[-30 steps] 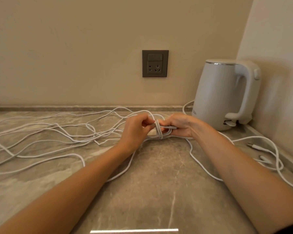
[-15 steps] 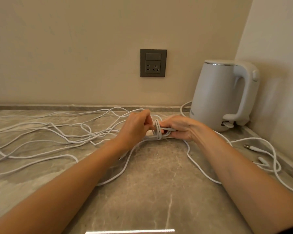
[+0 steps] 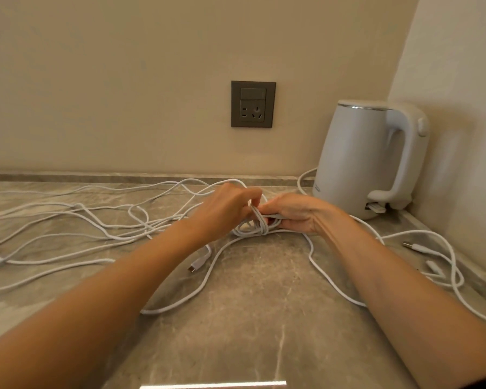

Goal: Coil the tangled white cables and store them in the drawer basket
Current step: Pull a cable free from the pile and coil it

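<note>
Tangled white cables (image 3: 68,228) sprawl over the left and middle of the grey stone countertop (image 3: 264,318). Between my hands sits a small coiled bundle (image 3: 257,224) of white cable with a few turns wound across it. My right hand (image 3: 291,213) grips the bundle from the right. My left hand (image 3: 225,207) pinches the strand that wraps around it. A loose cable end with a plug (image 3: 197,264) lies just below my left wrist. More white cable with two plugs (image 3: 421,248) loops at the right. No drawer basket is in view.
A white electric kettle (image 3: 368,158) stands at the back right corner, close to my right hand. A grey wall socket (image 3: 253,104) is on the wall behind. The side wall closes off the right edge.
The loose cable has been drawn in toward the bundle, and a plug end now lies beside my left wrist. Both hands stay at the bundle, left hand slightly higher.
</note>
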